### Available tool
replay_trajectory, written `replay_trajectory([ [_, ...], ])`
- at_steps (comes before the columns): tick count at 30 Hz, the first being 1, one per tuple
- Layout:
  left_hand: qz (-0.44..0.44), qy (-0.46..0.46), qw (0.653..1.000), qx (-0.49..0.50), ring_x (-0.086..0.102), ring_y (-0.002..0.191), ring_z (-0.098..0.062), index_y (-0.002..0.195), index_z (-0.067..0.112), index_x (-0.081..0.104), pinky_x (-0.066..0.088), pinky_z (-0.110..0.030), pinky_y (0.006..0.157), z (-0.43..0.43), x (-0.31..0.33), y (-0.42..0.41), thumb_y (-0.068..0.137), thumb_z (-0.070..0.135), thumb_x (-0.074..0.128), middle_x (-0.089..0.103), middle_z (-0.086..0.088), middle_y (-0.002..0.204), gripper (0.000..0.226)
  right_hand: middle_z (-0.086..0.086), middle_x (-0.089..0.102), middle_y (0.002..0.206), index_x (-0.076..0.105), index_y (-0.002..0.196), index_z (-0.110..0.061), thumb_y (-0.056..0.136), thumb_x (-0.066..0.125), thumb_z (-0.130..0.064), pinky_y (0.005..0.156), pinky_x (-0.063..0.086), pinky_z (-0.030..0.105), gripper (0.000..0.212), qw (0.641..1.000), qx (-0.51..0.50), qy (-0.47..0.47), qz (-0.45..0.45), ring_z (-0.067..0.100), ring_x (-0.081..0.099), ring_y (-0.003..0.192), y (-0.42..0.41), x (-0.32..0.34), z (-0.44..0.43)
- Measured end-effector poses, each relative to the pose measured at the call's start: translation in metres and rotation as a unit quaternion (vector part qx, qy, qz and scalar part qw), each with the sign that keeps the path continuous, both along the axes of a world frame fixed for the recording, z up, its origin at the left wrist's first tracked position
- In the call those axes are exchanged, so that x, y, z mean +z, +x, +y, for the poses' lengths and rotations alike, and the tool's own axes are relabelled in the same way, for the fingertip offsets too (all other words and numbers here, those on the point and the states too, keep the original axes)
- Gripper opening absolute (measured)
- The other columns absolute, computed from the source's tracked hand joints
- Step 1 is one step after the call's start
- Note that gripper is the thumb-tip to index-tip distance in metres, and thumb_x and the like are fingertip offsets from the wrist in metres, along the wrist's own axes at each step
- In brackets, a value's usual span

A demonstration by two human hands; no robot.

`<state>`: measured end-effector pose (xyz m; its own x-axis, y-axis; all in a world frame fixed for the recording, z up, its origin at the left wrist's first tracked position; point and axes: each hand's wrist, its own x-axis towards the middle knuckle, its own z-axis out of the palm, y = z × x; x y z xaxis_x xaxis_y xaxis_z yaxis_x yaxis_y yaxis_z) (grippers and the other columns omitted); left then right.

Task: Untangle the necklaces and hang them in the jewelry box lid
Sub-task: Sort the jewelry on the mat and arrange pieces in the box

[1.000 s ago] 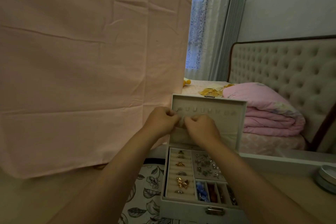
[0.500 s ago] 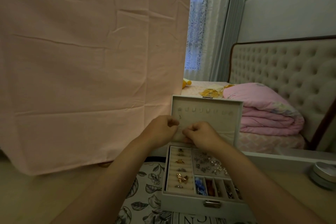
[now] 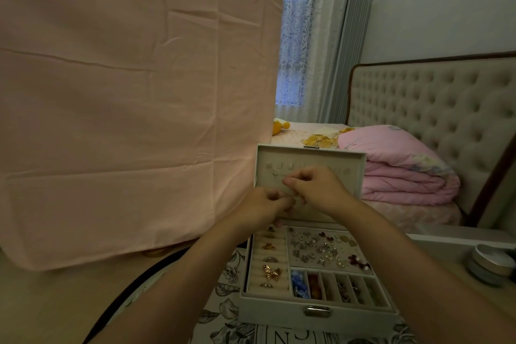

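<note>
The grey jewelry box (image 3: 279, 313) stands open on the desk with its lid (image 3: 356, 176) upright. A row of small hooks (image 3: 280, 166) runs along the top of the lid. A thin necklace (image 3: 275, 175) with a tiny pendant hangs near the left hooks, and its fine chain leads toward my fingers. My right hand (image 3: 318, 188) is in front of the lid's middle with fingertips pinched on the chain. My left hand (image 3: 264, 205) is lower, at the lid's bottom left, also pinched shut on the chain. Most of the chain is too fine to make out.
The box tray holds rings (image 3: 269, 260), loose earrings (image 3: 321, 248) and small compartments. A pink cloth (image 3: 134, 109) hangs at the left. A round tin (image 3: 490, 264) sits at the right of the desk. A bed with a pink quilt (image 3: 402, 173) lies behind.
Both hands have come down from the hook row; my left hand dropped furthest, to the lid's lower edge. The small pendant near the left hooks is now uncovered.
</note>
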<state>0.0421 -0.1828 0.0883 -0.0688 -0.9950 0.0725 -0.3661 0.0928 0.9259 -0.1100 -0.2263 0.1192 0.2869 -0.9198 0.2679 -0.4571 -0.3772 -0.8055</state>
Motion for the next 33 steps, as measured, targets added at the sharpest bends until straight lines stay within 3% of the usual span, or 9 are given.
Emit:
replay_trajectory([
  [3, 0.002, -0.02, 1.0, 0.012, 0.061, 0.061, -0.005, 0.097, 0.012, 0.074, 0.047, -0.015, 0.052, 0.0, 0.003, 0.003, 0.095, 0.024, 0.063, 0.075, -0.004, 0.098, 0.016, -0.004, 0.066, 0.07, 0.077, 0.096, -0.017, 0.097, 0.065, -0.021, 0.065, 0.045, 0.027, 0.012, 1.0, -0.009, 0.014, -0.008, -0.003, 0.055, 0.054, -0.003, -0.006, 0.001],
  [6, 0.009, -0.055, 0.998, 0.023, 0.061, 0.066, -0.009, 0.096, 0.011, 0.074, 0.054, -0.022, 0.065, -0.002, 0.005, 0.004, 0.095, 0.02, 0.064, 0.074, -0.006, 0.094, 0.014, 0.002, 0.068, 0.077, 0.075, 0.107, -0.017, 0.096, 0.056, -0.012, 0.065, 0.045, 0.027, 0.022, 0.996, 0.002, 0.081, 0.027, 0.009, 0.059, 0.065, -0.007, -0.018, 0.005],
  [10, -0.056, -0.098, 0.993, 0.031, 0.063, 0.077, -0.006, 0.091, 0.017, 0.076, 0.054, -0.027, 0.078, -0.005, 0.008, 0.007, 0.094, 0.022, 0.065, 0.072, 0.005, 0.086, 0.011, -0.003, 0.064, 0.064, 0.076, 0.095, -0.014, 0.091, 0.069, -0.02, 0.052, 0.042, 0.02, 0.009, 0.99, 0.065, 0.103, 0.072, 0.002, 0.052, 0.048, 0.003, -0.032, 0.015],
  [12, -0.093, -0.117, 0.988, 0.036, 0.063, 0.079, -0.004, 0.09, 0.019, 0.076, 0.051, -0.024, 0.076, -0.007, 0.008, 0.009, 0.093, 0.025, 0.066, 0.072, 0.007, 0.085, 0.012, -0.01, 0.063, 0.054, 0.073, 0.08, -0.013, 0.092, 0.07, -0.021, 0.051, 0.043, 0.016, 0.015, 0.994, 0.049, 0.081, 0.053, -0.003, 0.053, 0.046, 0.007, -0.032, 0.013],
  [16, -0.199, -0.164, 0.965, 0.052, 0.06, 0.093, -0.004, 0.11, 0.023, 0.072, 0.041, -0.018, 0.074, -0.005, 0.005, 0.019, 0.096, 0.034, 0.061, 0.069, 0.01, 0.103, 0.021, -0.002, 0.074, 0.074, 0.077, 0.09, -0.011, 0.096, 0.067, -0.023, 0.056, 0.047, 0.021, 0.016, 0.998, 0.012, 0.057, 0.039, -0.001, 0.061, 0.054, 0.005, -0.019, 0.006],
  [21, -0.419, -0.186, 0.888, 0.043, 0.059, 0.107, -0.019, 0.137, 0.023, 0.054, 0.05, -0.033, 0.083, -0.001, -0.014, 0.025, 0.098, 0.039, 0.051, 0.05, 0.005, 0.132, 0.042, -0.005, 0.076, 0.08, 0.078, 0.083, -0.02, 0.095, 0.067, -0.021, 0.068, 0.055, 0.033, 0.016, 0.999, -0.031, 0.006, 0.022, 0.009, 0.066, 0.072, 0.008, 0.002, -0.01],
  [24, -0.44, -0.209, 0.873, 0.04, 0.059, 0.103, -0.02, 0.144, 0.023, 0.042, 0.045, -0.031, 0.071, -0.005, -0.024, 0.026, 0.098, 0.039, 0.051, 0.042, 0.004, 0.139, 0.05, -0.006, 0.077, 0.08, 0.078, 0.079, -0.021, 0.095, 0.067, -0.024, 0.063, 0.057, 0.034, 0.019, 0.998, -0.058, -0.019, 0.006, 0.01, 0.063, 0.063, 0.014, 0.01, -0.018],
  [27, -0.457, -0.221, 0.861, 0.041, 0.059, 0.102, -0.022, 0.142, 0.02, 0.044, 0.041, -0.03, 0.068, -0.009, -0.027, 0.027, 0.096, 0.036, 0.052, 0.042, 0.002, 0.137, 0.05, -0.008, 0.076, 0.081, 0.078, 0.078, -0.022, 0.096, 0.066, -0.025, 0.054, 0.052, 0.028, 0.021, 0.996, -0.069, -0.047, 0.011, 0.009, 0.058, 0.052, 0.018, 0.01, -0.023],
  [33, -0.472, -0.211, 0.855, 0.037, 0.051, 0.102, -0.022, 0.127, 0.016, 0.053, 0.046, -0.034, 0.069, -0.016, -0.023, 0.028, 0.092, 0.027, 0.056, 0.044, -0.003, 0.125, 0.037, -0.005, 0.074, 0.093, 0.075, 0.09, -0.027, 0.096, 0.067, -0.022, 0.062, 0.059, 0.034, 0.011, 0.996, -0.035, -0.054, 0.059, 0.01, 0.062, 0.057, 0.023, -0.009, -0.028],
])
